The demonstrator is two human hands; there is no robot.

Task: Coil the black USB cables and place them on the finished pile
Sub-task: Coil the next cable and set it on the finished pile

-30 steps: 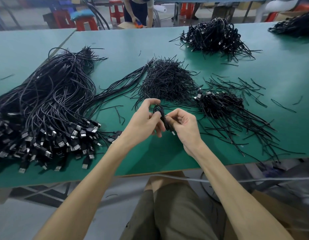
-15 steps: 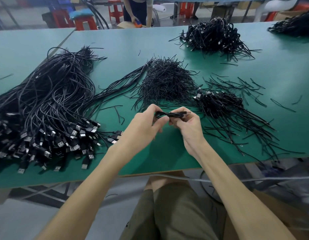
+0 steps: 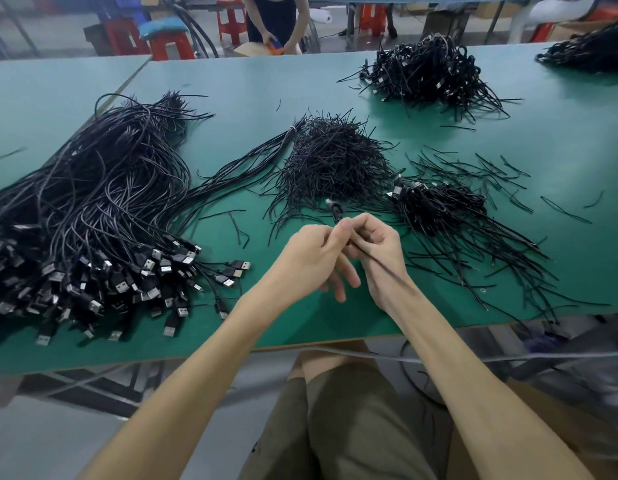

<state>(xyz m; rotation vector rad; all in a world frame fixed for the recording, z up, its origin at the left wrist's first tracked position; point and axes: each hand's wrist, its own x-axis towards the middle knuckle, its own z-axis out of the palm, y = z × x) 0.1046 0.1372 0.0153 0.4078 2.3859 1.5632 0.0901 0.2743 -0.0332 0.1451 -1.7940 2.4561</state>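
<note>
Grip: left hand [image 3: 312, 258], right hand [image 3: 375, 249] pinch coiled cable [image 3: 336, 212] above table [image 3: 266, 81].

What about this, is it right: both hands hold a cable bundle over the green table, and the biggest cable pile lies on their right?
No. The head view shows the biggest cable pile left of the hands. The left hand and right hand do hold a cable bundle over the green table.

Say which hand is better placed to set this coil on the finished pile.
Probably right: the right hand, like the left hand, holds the coil and lies nearer the finished pile.
</note>
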